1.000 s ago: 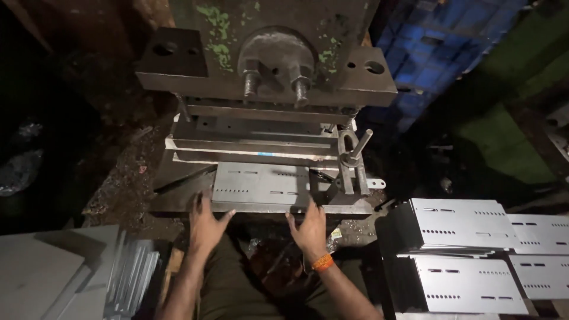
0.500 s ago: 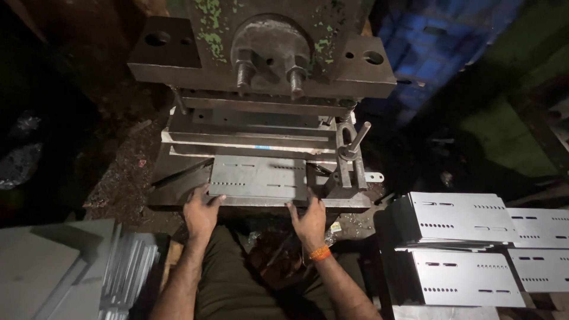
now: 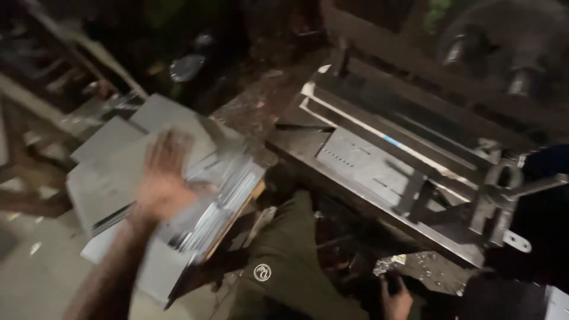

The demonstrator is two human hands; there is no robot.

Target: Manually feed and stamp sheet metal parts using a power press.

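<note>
My left hand [image 3: 163, 175] is blurred, fingers spread, over a stack of flat grey metal sheets [image 3: 195, 178] at the left. It holds nothing that I can see. My right hand [image 3: 396, 299] is low at the bottom edge, below the press bed, near a dark object; whether it grips anything is unclear. A perforated grey sheet-metal panel [image 3: 370, 169] lies on the bed of the heavy press machine [image 3: 450, 136], under its die.
The press fills the upper right, with a lever and bracket [image 3: 504, 201] at its near corner. My olive trouser leg [image 3: 284, 266] sits between the stack and the press. Dirt floor and dark clutter lie behind.
Both hands have left the panel on the press bed. The view has swung left; my left hand has moved over the sheet stack and my right hand has dropped low.
</note>
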